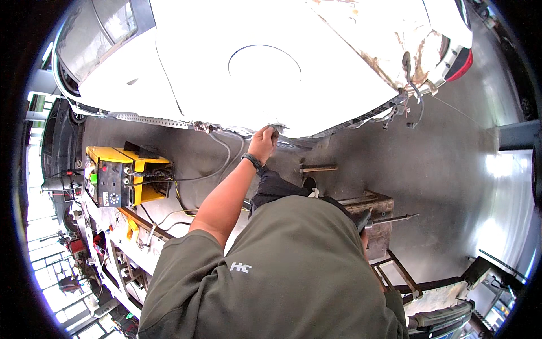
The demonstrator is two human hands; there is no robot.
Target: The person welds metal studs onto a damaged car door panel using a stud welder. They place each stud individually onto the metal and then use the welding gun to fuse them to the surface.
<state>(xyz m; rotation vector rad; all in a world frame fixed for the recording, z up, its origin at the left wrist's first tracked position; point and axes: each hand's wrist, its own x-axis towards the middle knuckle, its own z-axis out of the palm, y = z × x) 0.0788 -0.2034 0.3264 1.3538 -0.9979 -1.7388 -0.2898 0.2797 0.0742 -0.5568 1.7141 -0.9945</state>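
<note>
My left hand is stretched forward to the lower edge of a white car body panel. Its fingers are bent and pressed together beside a small dark patch on the panel; whatever they hold, if anything, is hidden. A round line marks the panel above the hand. Low at my right side, my right hand is mostly covered by my body and shirt. It appears closed around a tool with a dark handle and a long thin metal rod, which points right.
A yellow and black machine with knobs and cables stands at the left, its cables running toward the car. Below it is a cluttered bench. A worn wooden box stands right of me. A loose cable hangs from the car's rear.
</note>
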